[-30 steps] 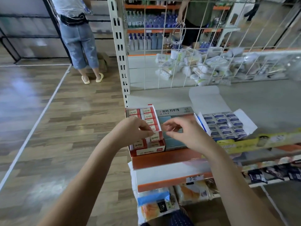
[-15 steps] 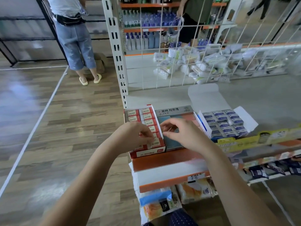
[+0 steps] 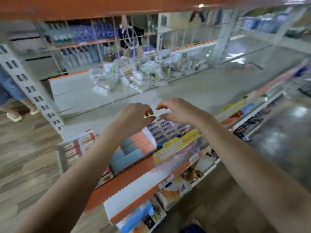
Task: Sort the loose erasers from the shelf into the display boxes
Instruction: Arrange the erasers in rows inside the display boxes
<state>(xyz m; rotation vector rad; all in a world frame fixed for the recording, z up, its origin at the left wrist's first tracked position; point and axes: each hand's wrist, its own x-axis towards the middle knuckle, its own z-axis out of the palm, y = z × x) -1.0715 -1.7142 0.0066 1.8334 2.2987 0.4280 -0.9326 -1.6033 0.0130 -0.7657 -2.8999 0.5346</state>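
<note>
The picture is blurred and tilted. Three display boxes stand along the shelf's front edge: a red box of erasers (image 3: 79, 145) at the left, a blue and salmon box (image 3: 134, 148) in the middle, and a white box of blue-labelled erasers (image 3: 165, 130) at the right. My left hand (image 3: 138, 115) and my right hand (image 3: 176, 111) are raised close together above the blue-labelled box, by its white lid flap (image 3: 148, 100). The fingers of both hands are curled. The right hand holds nothing that I can see. Whether the left thumb and finger pinch anything is lost in the blur.
The grey shelf board (image 3: 210, 88) stretches back to a wire grid (image 3: 117, 52) with white packets (image 3: 134, 74) behind it. A yellow label strip (image 3: 176, 145) runs along the shelf front. An orange upper shelf (image 3: 101, 5) hangs overhead. A person's legs (image 3: 11, 91) stand at the left.
Both hands have left the red and middle boxes and risen to the right, above the blue-labelled box. The view has swung up and tilted.
</note>
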